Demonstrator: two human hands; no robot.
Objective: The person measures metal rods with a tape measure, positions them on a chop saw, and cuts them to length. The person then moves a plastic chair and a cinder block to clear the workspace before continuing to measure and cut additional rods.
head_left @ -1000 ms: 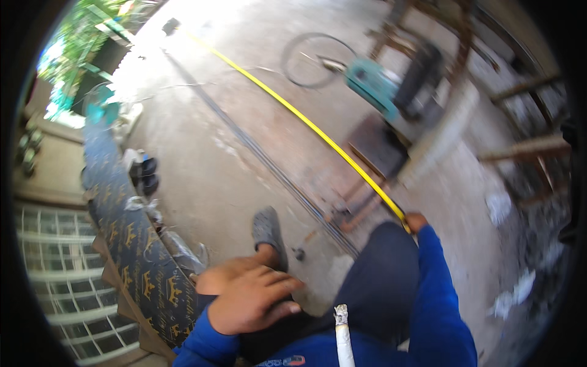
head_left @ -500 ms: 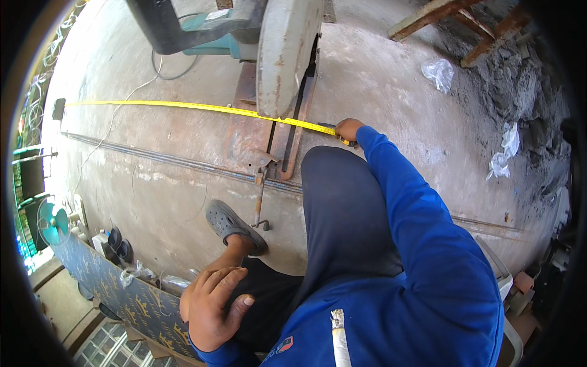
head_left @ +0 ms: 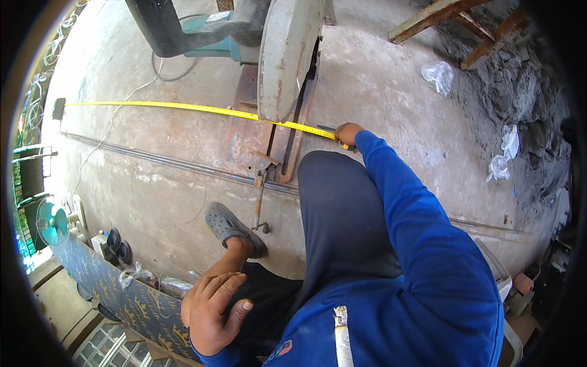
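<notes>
My right hand (head_left: 349,134) is closed round the case of a yellow tape measure (head_left: 344,145), just beyond my bent knee. A thin dark stick-like thing (head_left: 326,128) pokes out beside those fingers; its kind is unclear. The yellow tape blade (head_left: 183,106) runs left across the base of a cut-off saw to a dark block (head_left: 59,109) at the far left. The saw's grey blade guard (head_left: 287,61) stands over the tape. My left hand (head_left: 215,312) lies on my left leg with its fingers stretched out, holding nothing.
Long thin metal bars (head_left: 177,162) lie across the floor, under the saw's clamp crank (head_left: 259,202). A power cord (head_left: 110,125) trails at the left. A teal fan (head_left: 52,223) stands lower left. Rusty metal legs (head_left: 428,21) and plastic bags (head_left: 438,76) are at right. A cigarette (head_left: 342,336) juts in below.
My right hand and the tape's near end have come very slightly toward me. My left hand stays on my leg.
</notes>
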